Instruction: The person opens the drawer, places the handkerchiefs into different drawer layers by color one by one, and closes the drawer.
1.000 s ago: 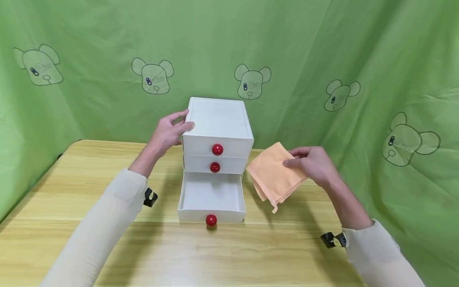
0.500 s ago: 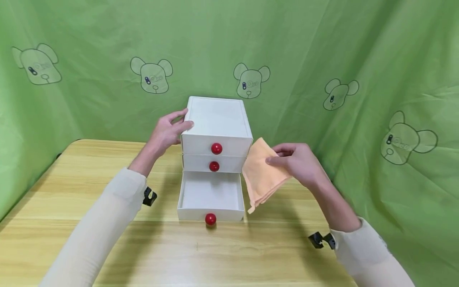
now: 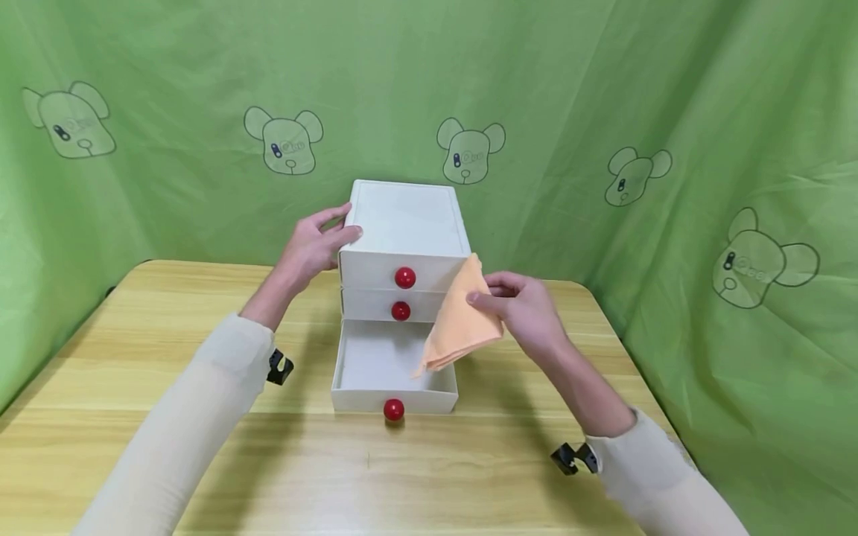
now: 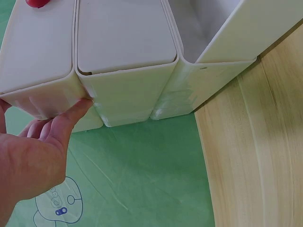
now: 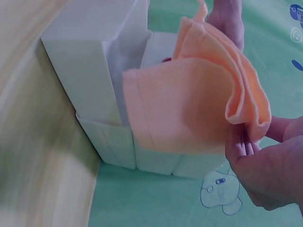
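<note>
A white three-tier drawer unit [image 3: 409, 219] has red round knobs, and its bottom drawer [image 3: 375, 357] is pulled out with a bare floor showing. My left hand [image 3: 313, 242] rests against the unit's upper left side, thumb at the top edge. In the left wrist view its fingers [image 4: 71, 116] press on the side wall of the top tier. My right hand [image 3: 526, 309] pinches a folded peach-orange cloth [image 3: 462, 316] between thumb and fingers. The cloth hangs over the right part of the open drawer, its looped corner lowest. In the right wrist view, the cloth [image 5: 184, 104] hides much of the drawer fronts.
The unit stands near the back of a light wooden table [image 3: 402, 476]. Behind and to the sides hangs a green curtain [image 3: 550, 89] printed with bear heads. A black clip-like mount [image 3: 573, 458] sits by the right sleeve, another mount [image 3: 280, 367] by the left.
My right hand has carried the cloth leftward, from beside the unit to over the bottom drawer, and the cloth has turned more edge-on. My left hand stays in place.
</note>
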Demonstrator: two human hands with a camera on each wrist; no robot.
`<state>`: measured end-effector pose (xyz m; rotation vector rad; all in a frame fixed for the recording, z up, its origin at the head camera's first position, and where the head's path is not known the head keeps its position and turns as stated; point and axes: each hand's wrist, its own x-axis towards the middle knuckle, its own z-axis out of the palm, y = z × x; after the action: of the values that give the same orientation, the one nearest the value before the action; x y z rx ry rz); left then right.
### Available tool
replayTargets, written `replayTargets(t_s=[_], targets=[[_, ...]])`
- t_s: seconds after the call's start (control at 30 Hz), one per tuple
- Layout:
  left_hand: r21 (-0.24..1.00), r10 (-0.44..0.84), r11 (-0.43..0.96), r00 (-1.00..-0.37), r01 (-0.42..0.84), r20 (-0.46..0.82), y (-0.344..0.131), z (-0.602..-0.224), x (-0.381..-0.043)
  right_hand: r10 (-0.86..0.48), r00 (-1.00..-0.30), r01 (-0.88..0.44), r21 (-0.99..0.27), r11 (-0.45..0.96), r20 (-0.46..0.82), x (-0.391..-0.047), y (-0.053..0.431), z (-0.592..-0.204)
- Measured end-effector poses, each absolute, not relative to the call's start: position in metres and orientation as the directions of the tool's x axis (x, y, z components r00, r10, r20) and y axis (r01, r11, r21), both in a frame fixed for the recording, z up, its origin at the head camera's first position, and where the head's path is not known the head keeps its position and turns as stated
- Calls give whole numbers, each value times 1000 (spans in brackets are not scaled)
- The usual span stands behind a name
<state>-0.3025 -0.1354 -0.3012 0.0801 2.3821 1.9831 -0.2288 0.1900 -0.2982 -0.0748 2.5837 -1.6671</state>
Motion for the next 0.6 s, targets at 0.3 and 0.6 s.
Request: replayTargets(t_s=[0.3, 0.6], targets=[[983, 61, 183, -998, 10, -1, -135, -299, -301, -112, -994, -31, -943, 331, -6, -224, 168, -309], [982, 58, 189, -998, 7, -4, -134, -300, -301, -117, -993, -38, -963, 266, 7, -220, 151, -321]])
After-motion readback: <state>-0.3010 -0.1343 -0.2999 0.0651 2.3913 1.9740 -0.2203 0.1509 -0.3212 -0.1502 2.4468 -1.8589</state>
